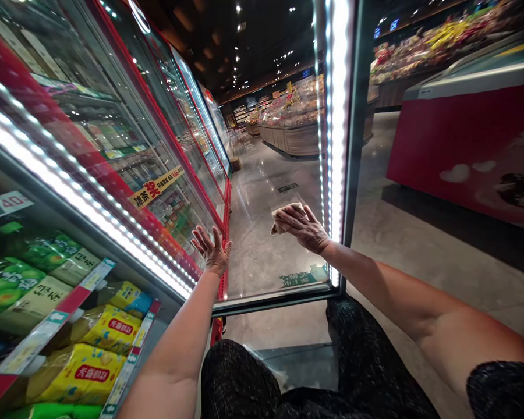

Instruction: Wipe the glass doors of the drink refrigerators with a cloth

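A glass cooler door (257, 262) stands swung open in front of me, with a bright light strip (337, 128) along its right frame. My right hand (305, 230) presses a brownish, folded cleaning cloth (278, 229) to the glass, fingers laid over it. Lower and to the left, my left hand (212, 251) is open with its fingers spread, palm toward the glass near the hinge side. It holds nothing. Whether its palm fully touches the pane I cannot tell.
Shelves on the left carry green-labelled bottles (21, 285) and yellow-labelled bottles (98, 372) behind price rails. More red-framed coolers (187, 128) run into the distance. A red chest freezer (458, 151) stands at right. Produce displays (288, 137) lie beyond the glass.
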`<act>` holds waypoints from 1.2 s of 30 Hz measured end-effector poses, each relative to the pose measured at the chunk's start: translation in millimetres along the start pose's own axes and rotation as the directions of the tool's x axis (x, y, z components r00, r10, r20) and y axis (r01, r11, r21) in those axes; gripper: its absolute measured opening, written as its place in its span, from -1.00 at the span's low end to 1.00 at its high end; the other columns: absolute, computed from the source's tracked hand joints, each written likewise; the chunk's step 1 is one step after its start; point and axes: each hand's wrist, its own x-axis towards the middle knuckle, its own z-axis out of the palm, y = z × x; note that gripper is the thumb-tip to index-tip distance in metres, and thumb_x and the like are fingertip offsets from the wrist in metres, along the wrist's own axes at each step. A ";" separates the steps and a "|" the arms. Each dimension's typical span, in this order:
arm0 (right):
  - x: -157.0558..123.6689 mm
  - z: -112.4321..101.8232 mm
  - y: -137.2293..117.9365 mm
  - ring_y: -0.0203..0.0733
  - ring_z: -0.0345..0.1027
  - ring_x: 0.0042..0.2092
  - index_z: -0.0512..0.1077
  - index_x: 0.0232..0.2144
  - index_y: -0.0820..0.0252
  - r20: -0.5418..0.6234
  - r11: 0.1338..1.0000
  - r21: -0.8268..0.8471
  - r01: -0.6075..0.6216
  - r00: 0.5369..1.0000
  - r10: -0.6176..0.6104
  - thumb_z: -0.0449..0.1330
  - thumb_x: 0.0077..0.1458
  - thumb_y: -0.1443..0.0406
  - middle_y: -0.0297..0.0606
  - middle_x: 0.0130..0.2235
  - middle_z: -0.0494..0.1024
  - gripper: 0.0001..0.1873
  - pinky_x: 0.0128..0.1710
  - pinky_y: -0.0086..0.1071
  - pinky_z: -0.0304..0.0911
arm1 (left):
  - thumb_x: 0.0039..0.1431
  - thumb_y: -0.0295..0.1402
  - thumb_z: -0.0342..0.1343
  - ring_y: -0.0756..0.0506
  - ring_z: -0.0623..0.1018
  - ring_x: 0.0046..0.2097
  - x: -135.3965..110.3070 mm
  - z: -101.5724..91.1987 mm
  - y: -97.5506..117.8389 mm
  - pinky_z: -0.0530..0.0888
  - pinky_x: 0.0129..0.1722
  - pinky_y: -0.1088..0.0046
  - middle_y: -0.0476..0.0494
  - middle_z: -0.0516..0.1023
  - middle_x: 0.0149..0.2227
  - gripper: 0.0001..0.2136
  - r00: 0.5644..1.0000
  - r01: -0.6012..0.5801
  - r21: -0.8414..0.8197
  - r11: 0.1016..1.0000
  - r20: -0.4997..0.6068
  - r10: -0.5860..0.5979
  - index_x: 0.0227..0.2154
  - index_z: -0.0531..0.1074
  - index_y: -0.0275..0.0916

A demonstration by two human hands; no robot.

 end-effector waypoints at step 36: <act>-27.0 -82.1 49.8 -0.12 0.07 0.43 0.15 0.40 -0.12 -0.137 0.939 -0.276 -0.206 0.975 0.174 -0.04 0.42 0.43 -0.40 0.33 0.38 -0.40 0.51 -0.02 -0.15 | 0.32 -0.19 0.12 -0.30 -0.53 0.47 17.8 2.9 54.2 -0.39 0.39 -0.20 -0.27 -0.41 0.53 -0.35 0.985 -0.167 -0.004 0.986 -0.034 0.167 0.42 0.13 -0.15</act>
